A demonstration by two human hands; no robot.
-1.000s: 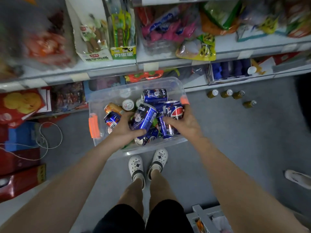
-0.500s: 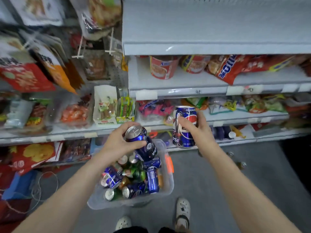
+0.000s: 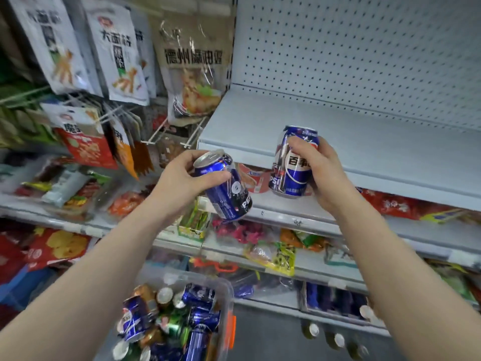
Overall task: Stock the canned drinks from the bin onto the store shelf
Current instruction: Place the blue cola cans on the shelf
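Note:
My left hand [image 3: 177,178] grips a blue Pepsi can [image 3: 226,188], tilted with its top toward the upper left, just below the front edge of a bare white shelf [image 3: 338,142]. My right hand [image 3: 322,170] holds a second blue Pepsi can [image 3: 294,168] nearly upright, level with that shelf's front edge. Below, on the floor, a clear plastic bin [image 3: 229,290] with an orange latch holds several more cans, mostly blue, some green and gold.
A perforated white back panel [image 3: 364,48] rises behind the bare shelf. Hanging snack bags [image 3: 117,53] fill the left section. Lower shelves [image 3: 286,217] carry packaged snacks. Small bottles [image 3: 335,340] stand on the grey floor at the lower right.
Both hands lifted their cans out of the bin and up to the height of the bare white shelf. The view swung upward from the floor to the shelves.

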